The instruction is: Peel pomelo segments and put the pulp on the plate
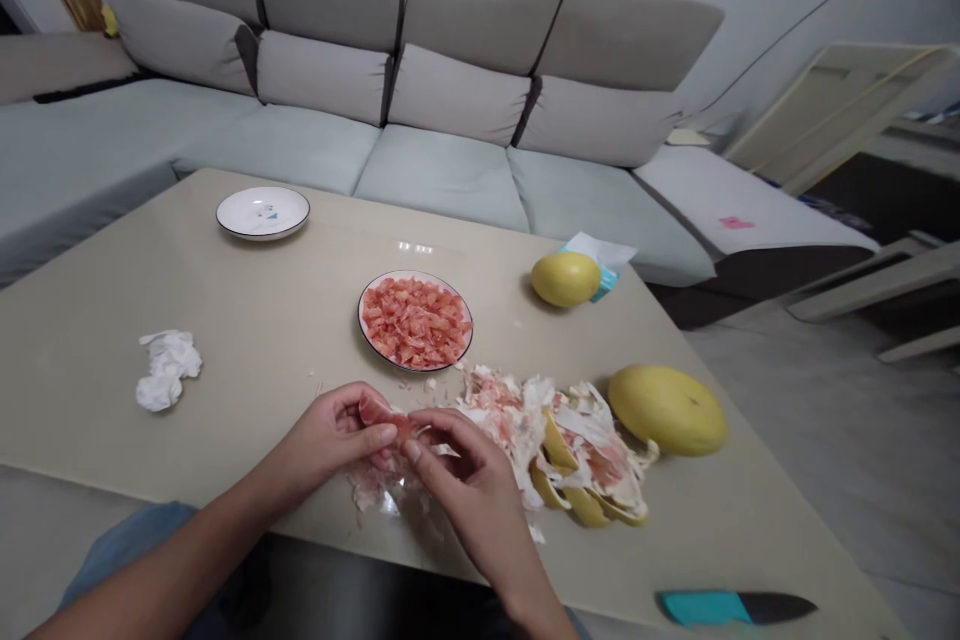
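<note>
Between both hands, just above the table's near edge, is a pink pomelo segment (pixel 381 412). My left hand (pixel 341 435) has its fingers closed around one end of it. The fingertips of my right hand (pixel 461 465) pinch the other end. Beyond the hands stands a white plate (pixel 364 335) with a dark rim, heaped with pink pomelo flesh (pixel 416 320). Right of my right hand lies a pile of pomelo peel and membranes (pixel 555 440). Scraps of membrane (pixel 367 492) are scattered on the table beneath the hands.
A whole pomelo (pixel 667 410) lies right of the peel, and another pomelo (pixel 566 280) by a tissue pack (pixel 606 282). A knife (pixel 735 607) with a turquoise handle rests near the front right. Crumpled tissues (pixel 169 368) and a second plate (pixel 262 213) are to the left.
</note>
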A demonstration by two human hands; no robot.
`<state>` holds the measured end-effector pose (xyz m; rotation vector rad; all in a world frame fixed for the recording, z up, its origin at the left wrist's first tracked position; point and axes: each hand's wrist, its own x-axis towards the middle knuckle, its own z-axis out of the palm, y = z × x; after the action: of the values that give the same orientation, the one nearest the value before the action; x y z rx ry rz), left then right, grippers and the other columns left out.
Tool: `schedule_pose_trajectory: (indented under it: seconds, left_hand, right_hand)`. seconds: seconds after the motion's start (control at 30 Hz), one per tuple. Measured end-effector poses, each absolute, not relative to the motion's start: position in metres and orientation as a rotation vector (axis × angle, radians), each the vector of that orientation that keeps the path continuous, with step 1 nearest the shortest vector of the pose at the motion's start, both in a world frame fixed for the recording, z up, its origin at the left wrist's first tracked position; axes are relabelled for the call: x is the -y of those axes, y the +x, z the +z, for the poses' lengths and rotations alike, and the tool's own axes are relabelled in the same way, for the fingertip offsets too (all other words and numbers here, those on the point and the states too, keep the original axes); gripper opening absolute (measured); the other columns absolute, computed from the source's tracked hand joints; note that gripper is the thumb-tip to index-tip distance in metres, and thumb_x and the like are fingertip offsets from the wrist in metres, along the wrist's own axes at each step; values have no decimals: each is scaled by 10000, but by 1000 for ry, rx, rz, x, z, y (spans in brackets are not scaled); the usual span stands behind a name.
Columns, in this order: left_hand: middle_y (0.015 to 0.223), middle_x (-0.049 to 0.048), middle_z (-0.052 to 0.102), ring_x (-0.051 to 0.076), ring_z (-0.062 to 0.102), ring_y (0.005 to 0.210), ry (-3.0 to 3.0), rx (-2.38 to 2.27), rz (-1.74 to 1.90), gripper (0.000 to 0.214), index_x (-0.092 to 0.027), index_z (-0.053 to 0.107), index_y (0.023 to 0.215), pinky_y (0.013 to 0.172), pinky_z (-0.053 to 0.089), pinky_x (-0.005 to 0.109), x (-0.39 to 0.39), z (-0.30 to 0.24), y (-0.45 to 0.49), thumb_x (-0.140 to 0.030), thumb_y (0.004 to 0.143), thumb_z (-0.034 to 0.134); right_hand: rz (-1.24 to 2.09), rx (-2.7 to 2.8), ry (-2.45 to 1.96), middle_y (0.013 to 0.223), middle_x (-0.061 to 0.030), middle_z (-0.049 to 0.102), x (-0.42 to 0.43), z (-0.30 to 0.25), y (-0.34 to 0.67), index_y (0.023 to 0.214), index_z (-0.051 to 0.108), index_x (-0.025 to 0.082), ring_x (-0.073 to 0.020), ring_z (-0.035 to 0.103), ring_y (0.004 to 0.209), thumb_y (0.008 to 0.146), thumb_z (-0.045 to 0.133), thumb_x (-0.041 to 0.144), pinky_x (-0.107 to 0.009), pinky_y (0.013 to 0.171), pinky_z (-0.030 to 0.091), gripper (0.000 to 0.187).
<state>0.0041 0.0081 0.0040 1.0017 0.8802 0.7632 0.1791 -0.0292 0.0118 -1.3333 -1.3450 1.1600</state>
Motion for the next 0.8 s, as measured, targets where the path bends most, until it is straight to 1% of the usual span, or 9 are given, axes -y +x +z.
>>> schedule_pose_trajectory:
  seconds: [0.07, 0.17, 0.3, 0.4, 0.5, 0.63, 0.8]
  left_hand:
    - [726, -6, 631, 138, 607, 639, 1005, -911, 773, 347, -164, 572, 818, 618, 487, 260, -9, 4, 3, -416, 704, 781]
    - [701, -11, 628, 137, 600, 614, 1014, -934, 763, 354, -165, 563, 792, 606, 478, 259, -10, 4, 3, -414, 684, 791]
    - [709, -24, 620, 131, 585, 655, 1022, -920, 755, 339, -167, 589, 855, 611, 453, 233, -9, 4, 4, -326, 656, 813]
    - [727, -28, 612, 132, 574, 691, 1044, -926, 742, 322, -173, 599, 871, 624, 441, 226, -8, 2, 3, -281, 654, 811]
    - [731, -16, 626, 145, 584, 702, 1074, -921, 713, 280, -174, 613, 858, 625, 436, 232, -7, 1, 1, -294, 678, 791]
    - [717, -5, 632, 152, 595, 689, 1081, -919, 687, 281, -169, 620, 836, 618, 438, 238, -8, 3, -1, -317, 671, 793]
    - [708, -7, 630, 143, 593, 663, 1081, -927, 683, 235, -172, 610, 816, 603, 441, 237, -9, 4, 0, -296, 691, 768]
  right_hand:
    - [1185, 1347, -1361, 837, -52, 683, 29, 10, 179, 970, 708, 211, -168, 624, 693, 760, 725, 351, -239, 567, 508, 253]
    - [1238, 1312, -1385, 711, -29, 662, 29, 5, 177, 913, 704, 192, -148, 603, 596, 750, 726, 361, -226, 514, 486, 235]
    - [1290, 1229, -1385, 718, -45, 680, 29, 3, 175, 859, 683, 178, -168, 641, 617, 736, 722, 373, -242, 534, 506, 234]
    - [1334, 1193, -1380, 689, -31, 673, 29, 6, 174, 831, 671, 179, -157, 641, 592, 705, 731, 352, -231, 523, 499, 223]
    - [1398, 1160, -1368, 626, -1, 648, 29, 9, 173, 776, 657, 186, -136, 620, 531, 676, 740, 343, -214, 493, 487, 204]
    - [1416, 1145, -1374, 579, 24, 620, 29, 11, 172, 742, 641, 188, -116, 590, 489, 642, 760, 331, -196, 466, 464, 211]
    - [1421, 1210, -1368, 599, 12, 624, 28, 10, 174, 785, 636, 187, -123, 583, 515, 686, 719, 345, -208, 484, 456, 204]
